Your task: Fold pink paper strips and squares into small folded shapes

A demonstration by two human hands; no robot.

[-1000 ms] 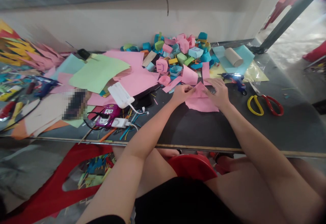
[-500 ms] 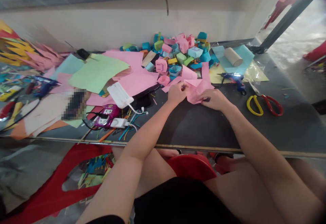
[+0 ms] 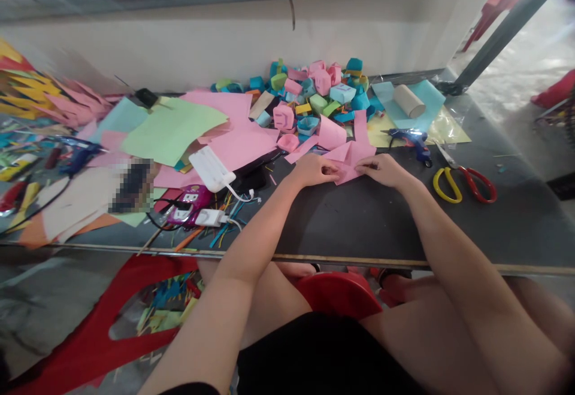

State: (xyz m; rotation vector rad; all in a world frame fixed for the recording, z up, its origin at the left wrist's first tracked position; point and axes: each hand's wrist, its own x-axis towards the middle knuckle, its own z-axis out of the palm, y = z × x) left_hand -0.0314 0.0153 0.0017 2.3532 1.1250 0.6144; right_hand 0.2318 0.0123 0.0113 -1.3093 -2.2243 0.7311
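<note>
A creased piece of pink paper (image 3: 345, 170) lies on the dark table between my hands. My left hand (image 3: 317, 170) closes on its left side, thumb and fingers pinched at the edge. On the opposite side, my right hand (image 3: 380, 169) grips the paper between thumb and fingertips. Just behind it are a curled pink sheet (image 3: 332, 133) and a pink strip (image 3: 360, 124). A small pink paper cup (image 3: 288, 142) sits beyond my left hand.
Folded paper pieces (image 3: 320, 105) pile against the wall. Scissors (image 3: 462, 173) and a blue glue gun (image 3: 411, 137) lie right, near a cardboard tube (image 3: 408, 101). Leftward are a green sheet (image 3: 175, 128), a white power bank (image 3: 211, 170) and a purple power strip (image 3: 188, 203).
The pink paper has gone from raised and puffed to flatter on the table. My left hand has shifted lower and rightward along its edge; my right hand still holds its side.
</note>
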